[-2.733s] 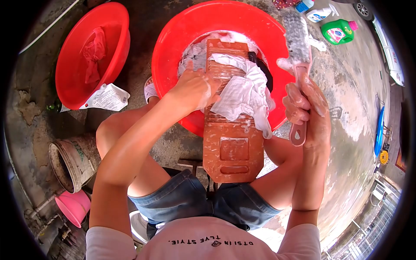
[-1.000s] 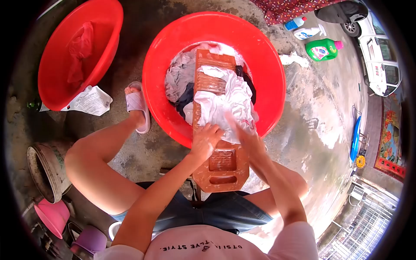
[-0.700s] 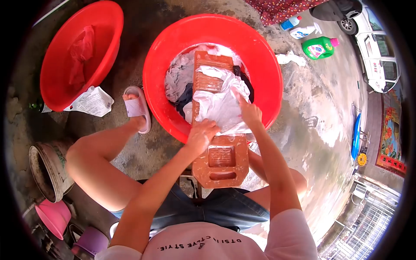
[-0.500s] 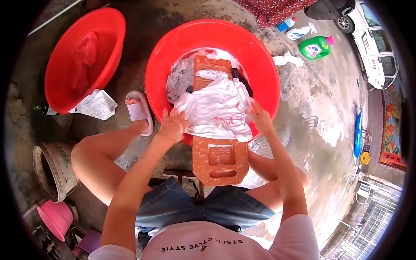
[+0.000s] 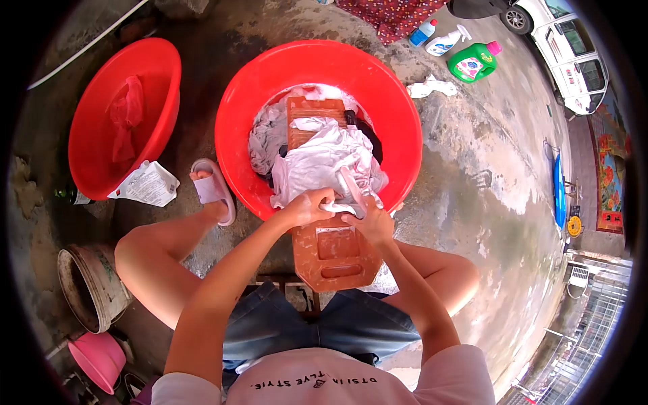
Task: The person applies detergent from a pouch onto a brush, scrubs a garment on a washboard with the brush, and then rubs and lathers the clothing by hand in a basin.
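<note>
Just below the frame's middle, my left hand (image 5: 309, 206) and my right hand (image 5: 374, 224) each grasp the lower edge of the white cloth (image 5: 324, 158), fingers curled on it. The cloth lies bunched over the washboard (image 5: 307, 260), whose top end sits inside the red tub (image 5: 403, 128) and whose lower end juts past the rim. Bare floor (image 5: 466, 202) opens to the right; a red basin (image 5: 84, 138) stands apart, upper left.

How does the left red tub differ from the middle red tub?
The middle tub holds suds and several clothes; the left tub holds one crumpled red item, with no suds visible. A washboard stretches over the middle tub's rim; nothing lies across the left tub's. Both are red and open-topped.
</note>
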Action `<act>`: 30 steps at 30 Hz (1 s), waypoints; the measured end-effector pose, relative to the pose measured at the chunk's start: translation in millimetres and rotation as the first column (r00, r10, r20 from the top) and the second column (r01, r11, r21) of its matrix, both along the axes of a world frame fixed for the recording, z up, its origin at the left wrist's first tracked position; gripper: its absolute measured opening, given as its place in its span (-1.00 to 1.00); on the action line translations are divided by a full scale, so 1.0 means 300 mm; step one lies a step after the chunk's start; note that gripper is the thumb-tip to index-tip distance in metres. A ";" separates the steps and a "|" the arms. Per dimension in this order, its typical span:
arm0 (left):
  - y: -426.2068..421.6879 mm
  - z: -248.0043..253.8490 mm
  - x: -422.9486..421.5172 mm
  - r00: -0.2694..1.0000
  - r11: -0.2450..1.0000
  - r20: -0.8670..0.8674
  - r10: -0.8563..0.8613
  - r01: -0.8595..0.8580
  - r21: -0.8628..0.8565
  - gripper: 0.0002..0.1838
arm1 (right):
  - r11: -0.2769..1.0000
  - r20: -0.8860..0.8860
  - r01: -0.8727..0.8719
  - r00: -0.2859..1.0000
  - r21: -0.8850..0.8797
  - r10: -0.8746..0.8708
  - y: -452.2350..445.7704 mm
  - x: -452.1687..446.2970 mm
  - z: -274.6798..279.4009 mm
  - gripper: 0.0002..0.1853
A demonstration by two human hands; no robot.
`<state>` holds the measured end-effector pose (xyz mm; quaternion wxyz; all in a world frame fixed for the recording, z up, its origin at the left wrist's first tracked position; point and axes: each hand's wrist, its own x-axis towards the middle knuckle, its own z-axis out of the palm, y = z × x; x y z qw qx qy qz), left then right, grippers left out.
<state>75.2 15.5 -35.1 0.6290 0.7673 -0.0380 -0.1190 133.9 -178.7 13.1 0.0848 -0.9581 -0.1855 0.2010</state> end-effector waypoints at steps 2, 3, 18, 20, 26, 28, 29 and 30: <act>0.012 0.033 -0.009 0.991 0.990 -0.016 0.133 -0.133 -0.035 -0.69 | 0.998 0.053 0.060 0.997 -0.003 -0.060 -0.030 0.063 -0.083 -0.44; 0.023 0.044 -0.007 0.979 0.978 -0.024 0.203 -0.204 -0.052 -0.69 | 0.996 0.080 0.085 0.993 -0.004 -0.084 -0.041 0.114 -0.102 -0.47; 0.095 0.383 0.037 0.863 0.829 0.480 0.158 -0.380 0.411 -0.59 | 0.885 0.339 -0.420 0.877 0.202 0.339 0.143 0.520 0.271 -0.57; -0.028 0.145 -0.073 0.949 0.825 0.314 0.035 -0.205 0.527 -0.54 | 0.929 0.100 -0.367 0.927 0.036 0.362 0.027 0.455 0.128 -0.51; -0.142 0.078 -0.195 0.961 0.730 0.277 0.022 -0.205 0.652 -0.48 | 0.800 0.618 -0.478 0.519 -0.363 0.590 -0.069 0.019 0.104 -0.48; -0.155 0.088 -0.208 0.982 0.660 0.181 -0.056 -0.100 0.744 -0.47 | 0.743 0.567 -0.472 0.481 -0.474 0.668 -0.043 -0.016 0.073 -0.43; -0.160 0.089 -0.210 0.979 0.654 0.199 -0.039 -0.126 0.746 -0.47 | 0.765 0.338 -0.549 0.688 -0.335 0.642 -0.050 0.008 0.075 -0.44; -0.169 0.095 -0.220 0.977 0.648 0.211 -0.026 -0.144 0.748 -0.47 | 0.782 0.209 -0.555 0.760 -0.282 0.615 -0.030 0.049 0.076 -0.40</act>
